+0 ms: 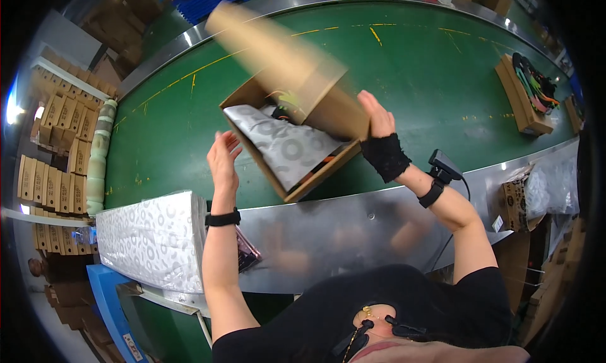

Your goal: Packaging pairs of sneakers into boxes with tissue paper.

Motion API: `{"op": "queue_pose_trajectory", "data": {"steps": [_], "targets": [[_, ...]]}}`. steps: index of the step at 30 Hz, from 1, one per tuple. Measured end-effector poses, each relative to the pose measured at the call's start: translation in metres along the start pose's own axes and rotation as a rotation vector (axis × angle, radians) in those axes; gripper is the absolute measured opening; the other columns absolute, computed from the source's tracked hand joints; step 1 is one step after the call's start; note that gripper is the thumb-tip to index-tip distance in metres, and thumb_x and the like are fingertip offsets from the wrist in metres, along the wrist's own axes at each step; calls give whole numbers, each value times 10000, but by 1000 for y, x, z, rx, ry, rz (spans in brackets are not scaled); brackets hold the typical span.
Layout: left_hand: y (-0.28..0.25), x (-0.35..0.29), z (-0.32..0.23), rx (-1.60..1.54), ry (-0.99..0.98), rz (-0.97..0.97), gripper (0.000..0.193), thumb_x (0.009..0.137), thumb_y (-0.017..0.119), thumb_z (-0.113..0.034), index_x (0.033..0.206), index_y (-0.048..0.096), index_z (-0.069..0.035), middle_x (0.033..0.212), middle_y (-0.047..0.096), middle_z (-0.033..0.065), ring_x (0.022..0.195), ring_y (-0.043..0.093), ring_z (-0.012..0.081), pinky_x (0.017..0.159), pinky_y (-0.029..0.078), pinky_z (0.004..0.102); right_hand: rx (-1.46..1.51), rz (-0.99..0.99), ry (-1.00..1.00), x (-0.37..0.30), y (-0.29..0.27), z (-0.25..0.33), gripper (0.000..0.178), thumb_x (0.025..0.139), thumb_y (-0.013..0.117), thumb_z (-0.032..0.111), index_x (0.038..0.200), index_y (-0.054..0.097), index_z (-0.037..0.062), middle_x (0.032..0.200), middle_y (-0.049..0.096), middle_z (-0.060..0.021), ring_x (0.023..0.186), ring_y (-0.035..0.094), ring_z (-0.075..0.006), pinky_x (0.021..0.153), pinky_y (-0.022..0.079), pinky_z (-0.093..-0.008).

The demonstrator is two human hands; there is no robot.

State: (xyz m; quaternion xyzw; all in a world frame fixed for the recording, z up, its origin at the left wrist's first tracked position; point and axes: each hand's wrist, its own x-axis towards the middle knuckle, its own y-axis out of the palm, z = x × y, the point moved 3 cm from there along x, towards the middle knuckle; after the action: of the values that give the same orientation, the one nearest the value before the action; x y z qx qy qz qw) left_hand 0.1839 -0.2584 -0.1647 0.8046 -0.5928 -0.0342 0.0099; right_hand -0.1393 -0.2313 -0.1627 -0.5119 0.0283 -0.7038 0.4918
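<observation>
A brown cardboard shoebox sits tilted between my hands, over the near edge of the green belt. Its hinged lid stands raised and smeared by motion. Inside lies grey-patterned tissue paper, with bits of something black, orange and yellow-green showing around it, mostly covered. My left hand is at the box's left side, fingers apart, gripping nothing; whether it touches the wall I cannot tell. Against the box's right corner rests my right hand, its fingers stretched out and a black wrap around the wrist.
A stack of patterned tissue sheets stands at the left on the steel ledge. Far right on the belt is another open box with dark, colourful shoes. Shelved boxes line the left; a carton with clear plastic is at right.
</observation>
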Motion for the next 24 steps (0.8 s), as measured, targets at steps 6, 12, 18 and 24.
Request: {"op": "queue_pose_trajectory", "data": {"steps": [6,12,18,24], "targets": [[21,-30,47,-114,-180,-95,533,885,446,-402,1085,475,91,976,573,136,881,543,188,774,423,298,-451,322,-344,-33,16,-6,480,769,448,90,1213,457,273,1287,407,-80,1157,380,-289,781,328,-491],[21,-52,80,222,-18,-8,411,884,466,-315,1003,522,75,862,588,99,773,514,127,681,426,260,-447,287,-361,-47,11,-12,478,768,443,81,1208,463,264,1288,408,-92,1174,373,-295,804,332,-478],[33,-49,59,-224,-353,128,539,815,506,-446,1134,467,-13,1024,556,90,902,548,195,766,449,295,-288,460,-271,-24,-7,-5,516,704,499,30,1188,486,209,1284,407,-109,1183,368,-314,836,329,-499],[37,-62,24,-522,-376,336,526,791,497,-424,1135,454,-29,1034,543,98,927,549,197,803,448,296,-291,430,-328,12,-54,45,465,667,519,19,1107,541,171,1198,482,-83,1135,421,-286,828,358,-470]]}}
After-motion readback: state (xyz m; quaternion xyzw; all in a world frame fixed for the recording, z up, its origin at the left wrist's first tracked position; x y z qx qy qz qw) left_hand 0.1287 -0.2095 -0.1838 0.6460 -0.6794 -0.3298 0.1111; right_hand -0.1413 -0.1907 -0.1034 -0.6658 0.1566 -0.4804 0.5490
